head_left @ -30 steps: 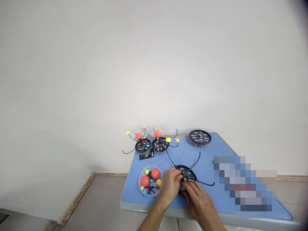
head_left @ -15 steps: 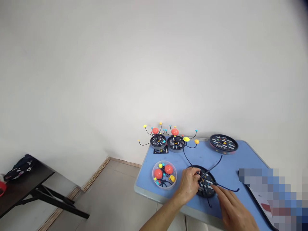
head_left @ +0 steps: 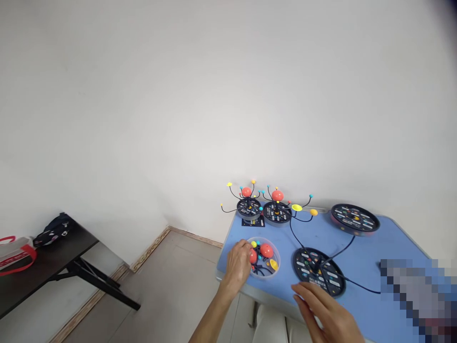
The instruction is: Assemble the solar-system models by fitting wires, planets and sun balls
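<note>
My left hand (head_left: 237, 267) reaches over the left rim of a clear round bowl (head_left: 279, 259), its fingers curled beside a red ball (head_left: 253, 256); whatever they pinch is hidden. In the bowl lie another red ball (head_left: 266, 250), a yellow ringed piece (head_left: 273, 265), small coloured balls and dark curved rods. My right hand (head_left: 323, 309) hovers at the front edge of a black round base (head_left: 303, 271) printed with planets and labels. Its fingers are held apart from the thumb, with nothing seen between them. Several long black curved arms (head_left: 339, 252) spread from the base's centre, without balls.
Two planet models (head_left: 249, 207) with red balls and coloured tips stand at the back left of the blue table (head_left: 264, 295). Another round black-topped disc (head_left: 355, 218) lies at the back right. A blurred-out object (head_left: 414, 290) sits at the right. A dark table (head_left: 67, 252) with bags is far left.
My left hand has left the black base and moved left to the bowl. My right hand has come off the base's arms and drawn back. The view has shifted left.
</note>
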The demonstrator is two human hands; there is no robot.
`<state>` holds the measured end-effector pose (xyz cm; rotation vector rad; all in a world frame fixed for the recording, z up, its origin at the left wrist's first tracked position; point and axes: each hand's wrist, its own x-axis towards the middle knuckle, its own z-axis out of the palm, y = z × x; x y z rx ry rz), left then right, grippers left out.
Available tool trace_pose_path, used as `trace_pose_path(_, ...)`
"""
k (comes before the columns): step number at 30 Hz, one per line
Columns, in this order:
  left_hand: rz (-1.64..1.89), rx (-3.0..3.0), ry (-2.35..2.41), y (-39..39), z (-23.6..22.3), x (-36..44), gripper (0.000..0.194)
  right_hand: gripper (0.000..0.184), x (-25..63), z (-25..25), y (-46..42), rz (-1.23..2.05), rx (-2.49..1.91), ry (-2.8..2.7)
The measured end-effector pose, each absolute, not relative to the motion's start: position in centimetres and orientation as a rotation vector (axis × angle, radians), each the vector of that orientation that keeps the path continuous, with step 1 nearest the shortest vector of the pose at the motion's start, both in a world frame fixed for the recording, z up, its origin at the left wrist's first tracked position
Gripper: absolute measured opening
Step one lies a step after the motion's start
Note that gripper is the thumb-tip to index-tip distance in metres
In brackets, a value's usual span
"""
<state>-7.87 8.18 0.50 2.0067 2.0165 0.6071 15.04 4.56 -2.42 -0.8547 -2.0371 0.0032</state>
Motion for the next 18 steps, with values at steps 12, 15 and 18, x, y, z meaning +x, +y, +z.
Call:
trace_pose_path(12,0.311,2.144,2.010,8.5,-0.1,-8.4,0.040,0.034,5.2,-1.0,12.2,0.104,-1.294,-2.566)
trace_pose_path(15,0.355,2.090,1.993,8.7,-0.1,-8.7,0.039,0.033,4.2,-1.0,12.7,0.104,-1.312,-2.644)
trace_pose_path(18,0.419,2.084,1.963,8.7,-0.1,-9.0,0.040,0.029,3.8,-0.9,12.8,0.089,-1.352,-2.699)
